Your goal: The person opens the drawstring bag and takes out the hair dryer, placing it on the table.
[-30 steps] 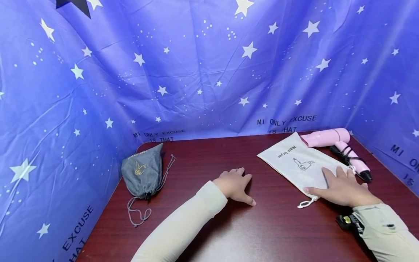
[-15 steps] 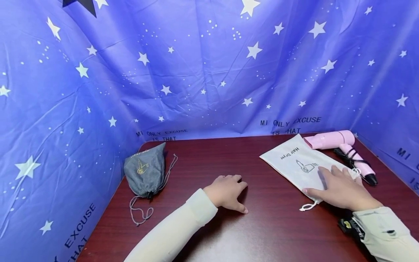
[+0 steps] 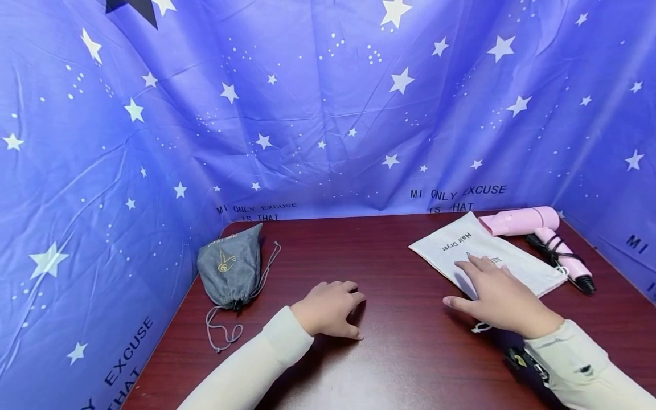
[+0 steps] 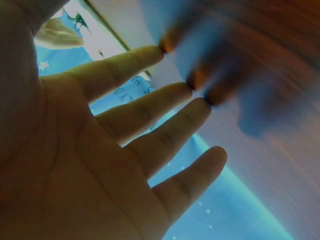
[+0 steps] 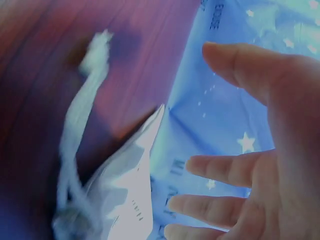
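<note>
Grey pouch [image 3: 229,267]: it is placed on the table [image 3: 389,364], well to the left of the left hand [image 3: 329,309]; its grey cord [image 3: 214,331] is laid loosely towards the person.
Left hand: its fingers are spread, palm down, over the table.
White pouch [image 3: 474,242]: it is laid flat, partly hidden under the right hand [image 3: 504,297], and is extended beyond its fingertips; a white drawstring [image 5: 80,117] is seen below the palm.
Right hand: its fingers are spread above the white pouch; whether the cloth is touched cannot be told surely.
Pink hair dryer [image 3: 528,221]: it is placed beyond the right hand, farther right, just beside the white pouch; black cord [image 3: 553,246] is wrapped around its handle.
</note>
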The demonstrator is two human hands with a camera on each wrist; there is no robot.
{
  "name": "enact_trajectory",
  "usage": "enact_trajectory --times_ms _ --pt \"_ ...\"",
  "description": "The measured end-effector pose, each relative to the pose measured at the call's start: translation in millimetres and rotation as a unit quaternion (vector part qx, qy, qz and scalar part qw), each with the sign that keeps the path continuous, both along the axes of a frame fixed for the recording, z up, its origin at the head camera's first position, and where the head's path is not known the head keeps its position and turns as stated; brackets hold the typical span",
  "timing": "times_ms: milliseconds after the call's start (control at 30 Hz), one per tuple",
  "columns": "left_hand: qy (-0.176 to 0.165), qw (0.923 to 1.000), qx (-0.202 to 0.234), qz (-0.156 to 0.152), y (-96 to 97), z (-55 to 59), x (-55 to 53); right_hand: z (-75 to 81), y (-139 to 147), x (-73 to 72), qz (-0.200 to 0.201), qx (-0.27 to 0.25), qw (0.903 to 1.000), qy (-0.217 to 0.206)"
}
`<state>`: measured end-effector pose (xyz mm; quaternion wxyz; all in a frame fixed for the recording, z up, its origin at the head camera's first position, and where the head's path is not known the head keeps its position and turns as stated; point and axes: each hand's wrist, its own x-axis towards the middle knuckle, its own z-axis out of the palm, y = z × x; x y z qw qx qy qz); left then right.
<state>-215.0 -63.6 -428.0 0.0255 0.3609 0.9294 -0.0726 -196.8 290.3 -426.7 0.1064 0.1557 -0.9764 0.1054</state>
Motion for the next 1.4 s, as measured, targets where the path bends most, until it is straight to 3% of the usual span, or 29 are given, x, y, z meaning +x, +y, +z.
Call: enact_trajectory --times_ms 367,633,800,1067,1400 --pt "-0.009 0.9994 0.023 0.025 -36.8 -1.5 5.2 10.2 -31.9 -2.1 0.032 -0.001 0.9995 0.009" --pt "0.021 0.9982 0.039 0.039 -53.3 -3.5 -0.6 15.2 -58.6 -4.9 0.059 -0.004 0.9980 0.020" --pt "0.016 0.9957 0.074 0.054 -60.2 1.3 -6.2 14.5 -77.2 -6.8 0.070 -0.006 0.9974 0.014" --pt "0.025 0.9805 0.161 0.110 -81.1 26.7 -16.9 15.2 -114.0 -9.6 0.098 -0.003 0.9951 0.009" --pt "0.036 0.9578 0.232 0.166 -113.8 41.2 -24.0 17.2 -148.4 -10.7 0.114 -0.013 0.9934 0.002"
